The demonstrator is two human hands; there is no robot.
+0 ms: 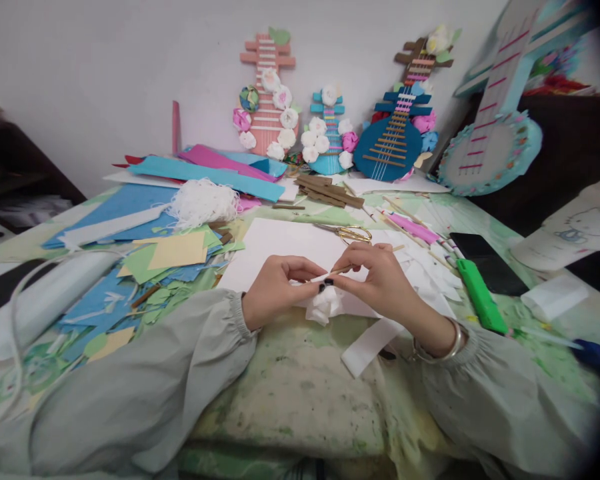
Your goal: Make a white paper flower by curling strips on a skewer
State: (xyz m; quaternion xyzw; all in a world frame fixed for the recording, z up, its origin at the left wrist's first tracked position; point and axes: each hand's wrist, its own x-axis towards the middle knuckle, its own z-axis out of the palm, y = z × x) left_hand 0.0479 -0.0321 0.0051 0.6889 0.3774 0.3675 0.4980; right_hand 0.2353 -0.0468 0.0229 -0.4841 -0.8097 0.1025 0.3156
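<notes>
My left hand (290, 283) is closed in a pinch on the upper edge of a crumpled white paper flower (325, 307). Its petals hang below the fingertips. My right hand (380, 280) meets it from the other side, fingers closed around a thin wooden stick (399, 248) whose tip lies against the flower's top edge. The fingertips of both hands nearly touch, and they hide where stick and paper meet. Beneath the hands lies a white paper sheet (275, 233). A white paper strip (373, 347) is near my right wrist.
Gold-handled scissors (355, 233) lie beyond the hands. On the right are a green glue gun (480, 297), a black phone (487, 262) and a white bottle (575, 220). Paper scraps (173, 257) and a white string pile (205, 203) cover the left. Paper-flowered lute models (393, 147) lean on the wall.
</notes>
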